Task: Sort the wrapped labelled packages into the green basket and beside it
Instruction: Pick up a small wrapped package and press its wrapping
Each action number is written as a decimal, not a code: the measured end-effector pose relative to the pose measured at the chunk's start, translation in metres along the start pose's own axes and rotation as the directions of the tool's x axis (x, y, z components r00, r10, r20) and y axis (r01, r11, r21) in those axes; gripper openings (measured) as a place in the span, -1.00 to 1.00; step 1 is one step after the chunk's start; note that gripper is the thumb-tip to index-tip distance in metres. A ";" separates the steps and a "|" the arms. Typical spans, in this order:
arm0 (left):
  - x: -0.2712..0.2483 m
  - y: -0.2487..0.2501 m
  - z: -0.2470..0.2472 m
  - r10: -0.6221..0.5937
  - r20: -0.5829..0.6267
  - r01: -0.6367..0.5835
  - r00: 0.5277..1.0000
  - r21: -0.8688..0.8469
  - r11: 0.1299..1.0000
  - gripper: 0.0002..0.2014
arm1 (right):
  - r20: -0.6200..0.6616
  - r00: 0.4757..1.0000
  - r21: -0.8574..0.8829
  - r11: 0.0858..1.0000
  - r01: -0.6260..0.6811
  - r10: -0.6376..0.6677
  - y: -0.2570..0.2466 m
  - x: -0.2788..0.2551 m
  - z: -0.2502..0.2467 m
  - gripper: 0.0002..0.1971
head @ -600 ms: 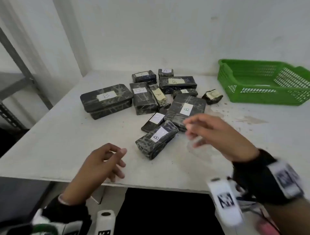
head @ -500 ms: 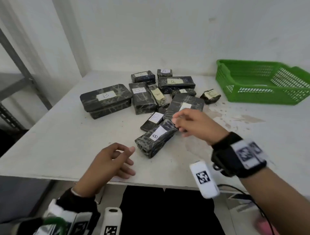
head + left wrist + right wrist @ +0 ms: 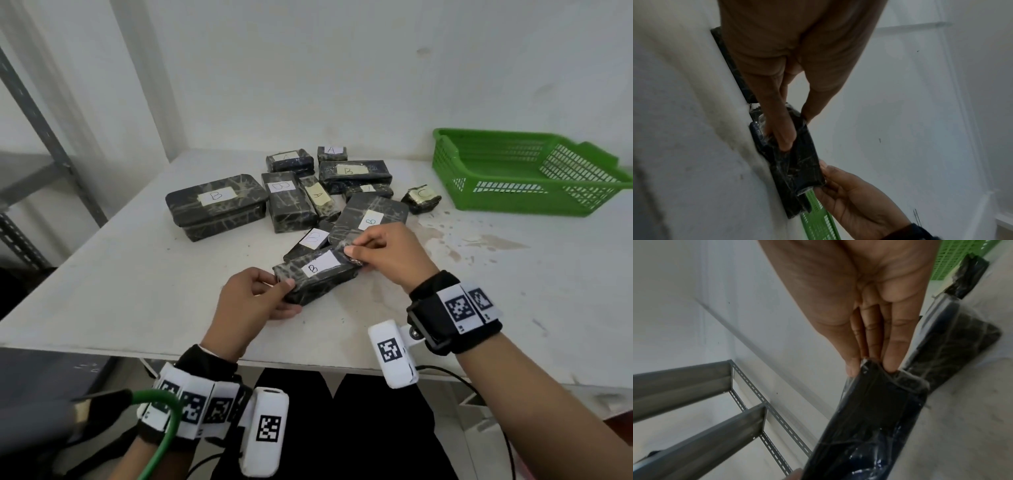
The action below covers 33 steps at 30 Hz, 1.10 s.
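A black wrapped package with a white label B point(image 3: 317, 275) lies at the near middle of the white table point(image 3: 120, 274). My left hand point(image 3: 270, 291) grips its near end, thumb on top and fingers underneath. My right hand point(image 3: 356, 257) pinches its far end between thumb and fingers. The left wrist view shows the same package point(image 3: 799, 162) held at both ends, and the right wrist view shows my fingertips point(image 3: 891, 365) on its corner point(image 3: 869, 402). The green basket point(image 3: 527, 171) stands empty at the back right.
Several other black packages labelled A, B and C lie clustered behind the held one, among them a large box B point(image 3: 215, 205), a flat B package point(image 3: 370, 216) and a small C package point(image 3: 421, 198). A grey metal rack point(image 3: 30, 164) stands left of the table.
My left hand moved forward from the table edge and took the near end of the B package. My right hand closed on its far end. The package shifted slightly.
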State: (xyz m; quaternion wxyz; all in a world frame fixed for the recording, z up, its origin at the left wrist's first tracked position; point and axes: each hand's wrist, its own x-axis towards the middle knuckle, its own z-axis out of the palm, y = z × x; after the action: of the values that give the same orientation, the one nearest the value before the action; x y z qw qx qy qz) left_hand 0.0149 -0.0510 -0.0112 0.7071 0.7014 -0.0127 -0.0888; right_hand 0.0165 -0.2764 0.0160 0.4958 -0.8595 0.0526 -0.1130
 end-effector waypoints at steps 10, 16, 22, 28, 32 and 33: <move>0.013 0.020 0.030 0.181 -0.279 -0.243 0.943 -0.204 0.948 -0.89 | -0.233 0.971 0.269 0.956 0.120 -0.056 -0.025 0.005 -0.005 -0.95; 0.028 0.054 0.039 0.272 -0.190 -0.327 0.943 -0.387 0.862 -0.81 | -0.333 0.935 0.299 0.926 0.229 -0.124 -0.041 0.013 -0.012 -0.95; 0.057 0.073 0.043 0.347 -0.095 -0.355 0.933 -0.405 0.843 -0.78 | -0.205 0.977 0.604 0.778 0.174 -0.059 -0.050 0.033 -0.016 -0.82; 0.099 0.080 0.048 0.341 0.004 -0.316 0.940 -0.371 0.873 -0.70 | -0.117 0.990 0.646 0.750 0.139 -0.083 -0.033 0.062 -0.017 -0.77; 0.125 0.078 0.058 0.317 0.215 -0.226 0.924 -0.364 0.904 -0.56 | -0.246 0.967 0.610 0.764 0.209 -0.068 -0.024 0.083 -0.015 -0.85; 0.128 0.077 0.061 0.308 0.274 -0.196 0.911 -0.371 0.908 -0.54 | -0.265 0.962 0.598 0.771 0.221 -0.071 -0.021 0.087 -0.014 -0.75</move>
State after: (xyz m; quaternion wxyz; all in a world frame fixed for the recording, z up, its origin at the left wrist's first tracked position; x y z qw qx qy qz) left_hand 0.1403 -0.1294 0.0530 0.8096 0.5384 -0.2059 -0.1109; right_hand 0.0968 -0.2953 0.0532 0.7314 -0.6306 0.0011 -0.2597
